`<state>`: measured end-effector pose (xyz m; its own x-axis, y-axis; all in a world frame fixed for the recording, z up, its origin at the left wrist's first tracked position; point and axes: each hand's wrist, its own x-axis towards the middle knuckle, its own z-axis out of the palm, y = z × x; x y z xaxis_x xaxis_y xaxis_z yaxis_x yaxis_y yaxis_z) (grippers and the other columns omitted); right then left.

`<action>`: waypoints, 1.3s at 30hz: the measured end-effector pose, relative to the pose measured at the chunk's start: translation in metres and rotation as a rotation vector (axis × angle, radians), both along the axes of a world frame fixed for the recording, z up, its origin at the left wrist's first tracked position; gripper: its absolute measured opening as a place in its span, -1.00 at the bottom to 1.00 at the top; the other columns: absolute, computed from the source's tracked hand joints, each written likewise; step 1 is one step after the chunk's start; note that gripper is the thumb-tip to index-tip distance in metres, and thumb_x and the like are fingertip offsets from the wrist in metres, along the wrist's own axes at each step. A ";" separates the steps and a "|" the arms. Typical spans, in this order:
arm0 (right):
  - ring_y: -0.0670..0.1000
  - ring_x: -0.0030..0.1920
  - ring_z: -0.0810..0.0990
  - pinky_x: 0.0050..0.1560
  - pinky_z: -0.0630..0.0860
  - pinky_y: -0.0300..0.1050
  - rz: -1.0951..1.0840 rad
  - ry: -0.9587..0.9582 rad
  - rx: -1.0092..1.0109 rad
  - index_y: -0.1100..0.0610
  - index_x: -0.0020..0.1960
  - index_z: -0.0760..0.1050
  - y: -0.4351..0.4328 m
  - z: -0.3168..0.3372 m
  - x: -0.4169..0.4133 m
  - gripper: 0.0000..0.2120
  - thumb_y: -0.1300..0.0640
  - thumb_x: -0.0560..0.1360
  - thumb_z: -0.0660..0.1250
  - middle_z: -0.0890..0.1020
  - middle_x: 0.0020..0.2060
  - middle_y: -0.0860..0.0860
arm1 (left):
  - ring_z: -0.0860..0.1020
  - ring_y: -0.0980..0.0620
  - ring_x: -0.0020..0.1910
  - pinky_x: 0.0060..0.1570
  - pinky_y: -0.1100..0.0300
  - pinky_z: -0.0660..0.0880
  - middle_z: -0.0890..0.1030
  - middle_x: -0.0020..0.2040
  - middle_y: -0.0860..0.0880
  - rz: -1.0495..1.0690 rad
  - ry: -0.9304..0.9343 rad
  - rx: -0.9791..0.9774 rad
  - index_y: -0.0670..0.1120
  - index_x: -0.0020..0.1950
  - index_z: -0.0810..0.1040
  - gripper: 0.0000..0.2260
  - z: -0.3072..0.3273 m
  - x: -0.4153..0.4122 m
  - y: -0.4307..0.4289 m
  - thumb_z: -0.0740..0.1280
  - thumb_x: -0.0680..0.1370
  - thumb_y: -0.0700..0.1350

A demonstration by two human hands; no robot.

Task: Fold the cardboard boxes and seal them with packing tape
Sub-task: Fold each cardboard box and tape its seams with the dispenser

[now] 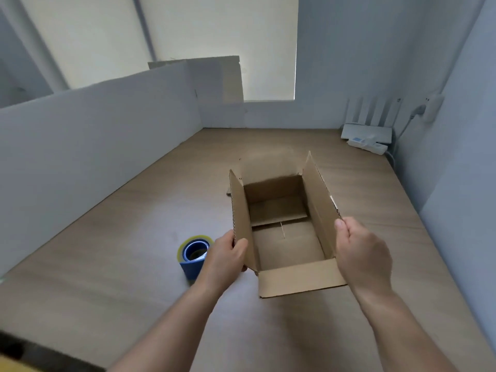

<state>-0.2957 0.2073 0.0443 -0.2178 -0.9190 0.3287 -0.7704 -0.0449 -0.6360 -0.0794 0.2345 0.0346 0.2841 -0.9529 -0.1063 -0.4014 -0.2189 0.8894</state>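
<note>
Cardboard box (284,237) sits open-topped on the wooden table (120,277), just right of frame ctr. Its two long side flaps stand up, the near short flap is folded out flat toward the btm of the frame, and the far short flap leans away toward the top. Inside, the floor flaps are closed w/ a seam running across the middle

left hand (228,253) pinches the left long flap at its near end: thumb on the inner face, fingers curled round the outside. right hand (362,253) grips the right long flap near its top edge, thumb laid along the edge; the other fingers are hidden behind the flap, so can't tell how they lie. Both forearms come in from the btm of the frame

Tape roll (193,253), blue core w/ clear tape, is at lower left of ctr, right beside the left hand; can't tell if they touch

White partition (94,135) runs along the left side. A white router (367,130) w/ upright antennas and a power strip (367,146) lie at upper right, by the wall
</note>
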 end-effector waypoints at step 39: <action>0.21 -0.14 0.49 -0.15 0.36 -0.02 1.195 0.167 0.022 0.17 0.08 0.50 0.198 -0.014 0.498 -0.76 0.09 0.63 0.09 0.59 -0.18 0.13 | 0.46 -0.02 -0.37 -0.49 0.19 0.23 0.43 -0.37 0.04 0.971 -0.526 0.116 -0.03 -0.01 0.25 -0.85 -0.014 0.355 0.372 0.04 0.66 0.02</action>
